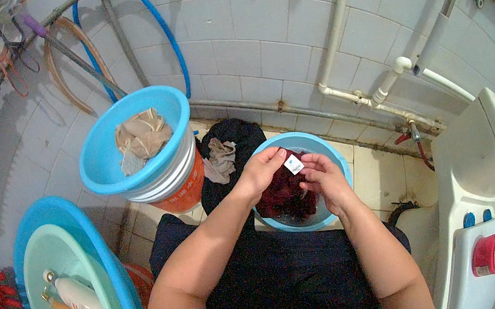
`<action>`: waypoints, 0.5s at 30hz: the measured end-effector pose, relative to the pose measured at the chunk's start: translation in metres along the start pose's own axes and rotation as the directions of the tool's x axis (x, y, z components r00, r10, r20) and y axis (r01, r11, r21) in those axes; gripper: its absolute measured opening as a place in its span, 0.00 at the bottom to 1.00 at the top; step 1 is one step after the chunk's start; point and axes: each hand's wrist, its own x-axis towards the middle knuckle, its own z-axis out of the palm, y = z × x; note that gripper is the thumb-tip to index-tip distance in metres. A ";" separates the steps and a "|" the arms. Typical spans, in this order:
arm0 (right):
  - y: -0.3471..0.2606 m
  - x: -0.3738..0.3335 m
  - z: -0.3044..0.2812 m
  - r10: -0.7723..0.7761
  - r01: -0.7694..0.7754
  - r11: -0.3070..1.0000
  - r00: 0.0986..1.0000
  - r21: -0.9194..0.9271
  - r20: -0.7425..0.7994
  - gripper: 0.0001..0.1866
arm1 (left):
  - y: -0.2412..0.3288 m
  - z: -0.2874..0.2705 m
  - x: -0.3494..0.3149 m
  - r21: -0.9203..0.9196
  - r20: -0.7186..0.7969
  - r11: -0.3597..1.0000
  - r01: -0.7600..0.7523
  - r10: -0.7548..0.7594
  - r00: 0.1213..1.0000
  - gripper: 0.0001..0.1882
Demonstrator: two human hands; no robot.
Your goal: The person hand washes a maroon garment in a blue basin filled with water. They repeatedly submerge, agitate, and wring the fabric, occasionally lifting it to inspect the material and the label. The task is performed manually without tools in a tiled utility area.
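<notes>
A dark red wet garment [282, 196] lies bunched in a light blue basin [342, 161] on the floor in front of me. Part of it is lifted over the basin, with a small white care label [293, 164] facing up. My left hand [263, 170] pinches the cloth beside the label's left edge. At the label's right edge, the curled fingers of my right hand [325, 182] pinch it; their tips are partly hidden. Some water shows around the garment.
Left of the basin, a blue basin [93, 173] with beige cloth [143, 136] sits on stacked buckets [181, 188]. Dark clothes [244, 132] and a beige piece [220, 159] lie between. Nested basins [31, 269] hold bottles at lower left. A toilet [462, 184] stands right; pipes [338, 28] line the wall.
</notes>
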 end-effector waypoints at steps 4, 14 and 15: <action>-0.001 0.003 -0.006 0.017 -0.016 1.000 0.997 -0.011 0.080 0.09 | -0.004 -0.001 0.002 0.029 0.030 1.000 -0.013 0.012 0.999 0.14; 0.003 0.003 -0.009 0.015 -0.008 0.998 0.993 -0.060 0.116 0.09 | -0.003 0.001 0.001 0.049 0.032 0.999 -0.008 0.006 0.999 0.14; 0.003 0.003 -0.010 0.015 -0.008 0.998 0.993 -0.060 0.115 0.09 | -0.004 0.001 0.002 0.063 0.038 0.998 -0.010 0.008 0.999 0.14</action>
